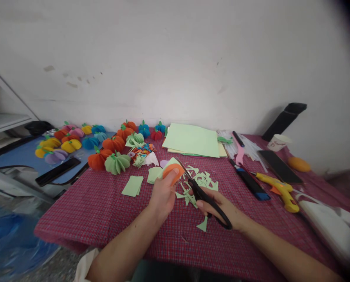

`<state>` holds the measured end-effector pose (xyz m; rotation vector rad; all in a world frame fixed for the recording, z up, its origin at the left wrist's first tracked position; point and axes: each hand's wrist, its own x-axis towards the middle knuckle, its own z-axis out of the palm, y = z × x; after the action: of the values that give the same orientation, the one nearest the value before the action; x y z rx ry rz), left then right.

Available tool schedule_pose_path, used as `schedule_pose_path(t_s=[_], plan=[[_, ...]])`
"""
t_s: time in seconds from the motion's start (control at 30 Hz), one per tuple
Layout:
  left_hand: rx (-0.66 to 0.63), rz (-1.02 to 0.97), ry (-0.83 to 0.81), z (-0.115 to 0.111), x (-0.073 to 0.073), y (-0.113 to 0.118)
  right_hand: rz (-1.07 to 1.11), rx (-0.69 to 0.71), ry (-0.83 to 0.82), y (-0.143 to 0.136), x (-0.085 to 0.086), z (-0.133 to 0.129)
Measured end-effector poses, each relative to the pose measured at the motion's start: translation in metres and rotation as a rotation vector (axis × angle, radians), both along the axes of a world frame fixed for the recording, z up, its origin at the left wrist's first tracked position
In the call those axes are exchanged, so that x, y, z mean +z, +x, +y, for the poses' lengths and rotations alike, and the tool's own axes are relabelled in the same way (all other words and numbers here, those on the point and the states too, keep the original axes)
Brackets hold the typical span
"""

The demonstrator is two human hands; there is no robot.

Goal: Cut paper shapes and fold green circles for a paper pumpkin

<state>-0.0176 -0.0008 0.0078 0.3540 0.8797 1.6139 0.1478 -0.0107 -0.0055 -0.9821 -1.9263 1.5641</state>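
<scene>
Pinched in my left hand [164, 190] are an orange paper piece [170, 170] and a light green paper [171, 161] behind it. My right hand [219, 204] is closed round the handles of black scissors [208, 199]. The scissor blades point up and left, close to the right edge of the held papers; whether they touch is hard to tell. Green paper scraps [202, 179] lie under and beside the scissors. Left of my left hand are cut green paper rectangles [133, 185] and a small green stack [154, 175].
Paper pumpkins [114, 144] stand at the left, more on a blue table [57, 172]. Large green sheets [192, 140] lie at the back. To the right are a cutter [253, 184], a yellow glue gun [277, 190], a dark phone-like slab [280, 166] and a paper cup [278, 142].
</scene>
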Motion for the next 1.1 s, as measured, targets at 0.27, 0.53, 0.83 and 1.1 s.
schedule_pose_path(t_s=[0.27,0.53,0.83,1.1], plan=[[0.010,0.018,0.009,0.002,-0.003,0.000,0.016,0.003,-0.008,0.003,-0.007,0.005],[-0.009,0.039,0.055,0.002,-0.003,-0.001,-0.034,0.009,0.027,0.008,-0.004,0.008],[-0.024,0.058,0.043,0.003,-0.004,-0.002,-0.124,0.075,0.011,0.019,0.010,0.013],[-0.084,0.109,0.043,0.001,-0.005,0.001,-0.097,0.116,-0.020,0.019,0.013,0.012]])
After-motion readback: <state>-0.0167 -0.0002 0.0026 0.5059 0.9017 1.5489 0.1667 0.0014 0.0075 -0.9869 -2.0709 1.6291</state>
